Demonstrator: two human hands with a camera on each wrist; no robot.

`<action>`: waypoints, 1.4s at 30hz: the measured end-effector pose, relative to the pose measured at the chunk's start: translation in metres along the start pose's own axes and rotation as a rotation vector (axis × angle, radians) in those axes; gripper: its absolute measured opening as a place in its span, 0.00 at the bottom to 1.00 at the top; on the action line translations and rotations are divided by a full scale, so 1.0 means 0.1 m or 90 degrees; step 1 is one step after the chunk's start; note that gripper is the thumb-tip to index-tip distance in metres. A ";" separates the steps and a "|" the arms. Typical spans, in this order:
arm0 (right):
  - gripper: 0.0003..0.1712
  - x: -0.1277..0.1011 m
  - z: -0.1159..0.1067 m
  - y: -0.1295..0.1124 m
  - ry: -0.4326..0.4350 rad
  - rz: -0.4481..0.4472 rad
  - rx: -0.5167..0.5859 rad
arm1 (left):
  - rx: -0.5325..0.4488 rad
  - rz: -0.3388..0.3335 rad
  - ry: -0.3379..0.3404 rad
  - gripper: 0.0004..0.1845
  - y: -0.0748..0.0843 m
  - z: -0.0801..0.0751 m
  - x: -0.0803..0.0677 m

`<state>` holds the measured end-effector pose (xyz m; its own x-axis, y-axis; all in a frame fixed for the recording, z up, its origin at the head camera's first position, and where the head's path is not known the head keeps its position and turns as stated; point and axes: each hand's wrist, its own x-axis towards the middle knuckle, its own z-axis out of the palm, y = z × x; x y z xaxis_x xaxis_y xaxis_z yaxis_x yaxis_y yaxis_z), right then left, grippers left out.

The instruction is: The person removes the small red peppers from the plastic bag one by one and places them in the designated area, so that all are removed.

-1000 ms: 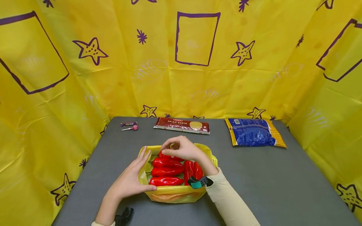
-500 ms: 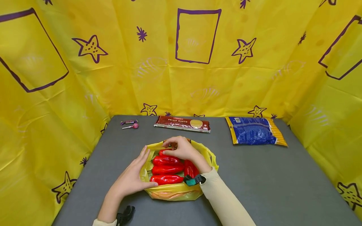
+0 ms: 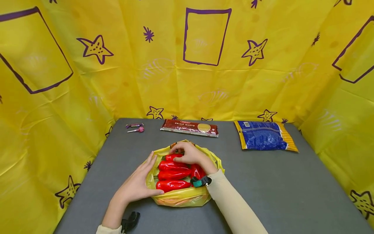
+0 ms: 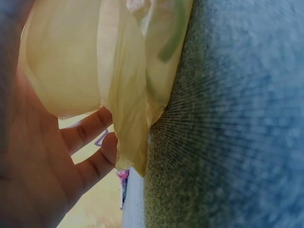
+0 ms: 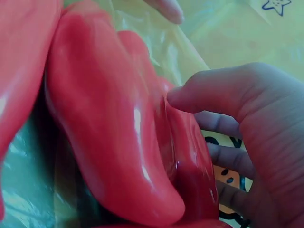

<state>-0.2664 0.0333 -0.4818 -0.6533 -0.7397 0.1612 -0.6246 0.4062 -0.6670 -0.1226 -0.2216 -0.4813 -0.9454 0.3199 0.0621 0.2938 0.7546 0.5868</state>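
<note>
Red peppers [image 3: 173, 175] lie inside a yellow bag [image 3: 187, 200], which sits on the grey tabletop [image 3: 292, 185] at lower centre of the head frame. Step in hand, as judged: handling the uppermost pepper [image 3: 170, 157] within the bag while its rim is steadied. Right grip: the right hand [image 3: 191, 155] reaches over the bag and appears to pinch that uppermost pepper, thumb on one side and fingers on the other, the latter partly hidden. Left grip: the left hand [image 3: 134, 183] holds nothing; its fingers lie extended against the bag's left wall, the thumb at the near rim. Next move, in this inspector's judgement, calls for a firm pinch on the smooth skin and light pressure from the left hand, as the thin film could fold inward. Count: four peppers stacked on the left of the bag, and at least one more, set at an angle, on its right; the wrist hides part of that area, so an exact total cannot be certified. Further items: one wrapped candy [image 3: 135, 125] and one lollipop [image 3: 138, 129] at centre left, one maroon packet [image 3: 189, 127] at centre, and one blue-and-yellow packet [image 3: 264, 136] at centre right.
</note>
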 end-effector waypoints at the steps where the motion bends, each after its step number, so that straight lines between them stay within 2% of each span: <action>1: 0.15 0.00 0.00 0.02 -0.007 -0.001 -0.005 | 0.000 0.001 0.000 0.70 0.00 0.00 0.00; 7: 0.18 0.01 -0.02 0.08 -0.043 -0.005 -0.016 | -0.001 0.002 -0.001 0.70 -0.01 0.02 0.01; 15: 0.27 0.06 -0.04 0.06 -0.105 0.001 -0.023 | -0.002 0.002 -0.006 0.69 -0.01 0.02 0.00; 27: 0.29 0.12 -0.12 0.01 -0.184 -0.002 -0.068 | -0.007 0.016 -0.011 0.69 -0.03 0.03 0.01; 37: 0.28 0.13 -0.20 -0.05 -0.203 0.004 -0.086 | -0.003 0.003 -0.016 0.70 -0.04 0.05 0.02; 42: 0.26 0.11 -0.24 -0.10 -0.191 -0.020 -0.100 | -0.001 0.005 -0.016 0.70 -0.05 0.07 0.01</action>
<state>-0.2779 0.0343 -0.4560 -0.4922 -0.8686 -0.0568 -0.7164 0.4413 -0.5404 -0.1237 -0.2214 -0.4894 -0.9394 0.3399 0.0458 0.3004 0.7511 0.5879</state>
